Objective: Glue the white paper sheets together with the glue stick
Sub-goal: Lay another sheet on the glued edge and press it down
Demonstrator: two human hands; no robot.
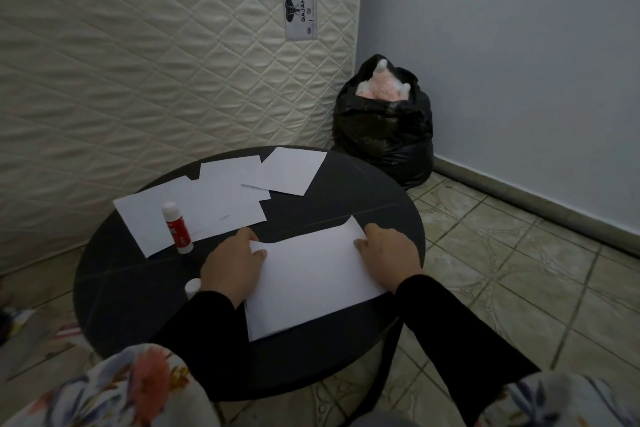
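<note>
Two hands work the near white paper sheet (311, 281) on the round black worktop (374, 191): the left hand (232, 263) grasps its left edge, thumb on top and fingers seemingly tucked beneath, while the right hand (388, 253) does likewise at the far right corner. My judgement: the sheets are being aligned, so match the corners first, then press outward from the middle. Uncapped, the white-and-red glue stick (177, 227) stands on the spare white sheets (214, 198) to the left, its small white cap (192, 286) beside the left wrist.
</note>
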